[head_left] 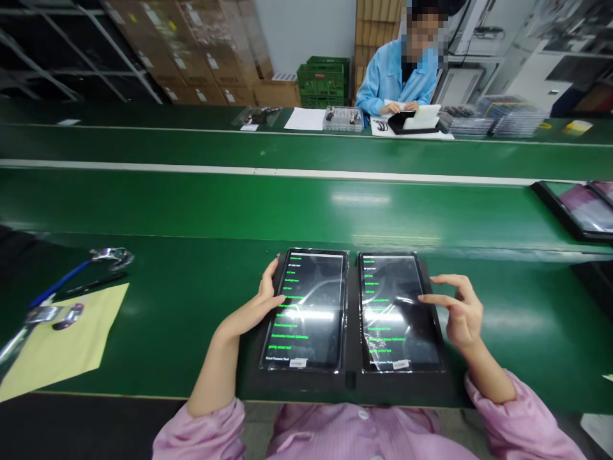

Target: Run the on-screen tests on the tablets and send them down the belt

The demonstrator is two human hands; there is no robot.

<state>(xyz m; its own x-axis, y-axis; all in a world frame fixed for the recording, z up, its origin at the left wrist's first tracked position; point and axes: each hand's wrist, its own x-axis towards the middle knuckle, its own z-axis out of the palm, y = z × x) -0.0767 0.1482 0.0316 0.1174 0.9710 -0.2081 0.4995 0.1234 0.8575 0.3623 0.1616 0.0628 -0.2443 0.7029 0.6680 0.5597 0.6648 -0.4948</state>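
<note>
Two dark tablets lie side by side in front of me, each in a black tray, with lists of mostly green text on their lit screens. My left hand [261, 300] is at the outer edge of the left tablet [311, 313], thumb over the screen's edge and fingers along the side. My right hand [462, 310] is beside the right tablet [400, 313], with two digits stretched apart. One tip meets that screen's right edge; the other fingers are curled back. Each tablet has a small white label near its lower end.
A yellow sheet [71, 345], a black pen [90, 285] and a blue strap [62, 281] with metal parts lie left. More tablets in a black tray [555, 207] are at right. Across the green bench [191, 204], a person in blue [383, 76] works beside stacked clear trays [514, 118].
</note>
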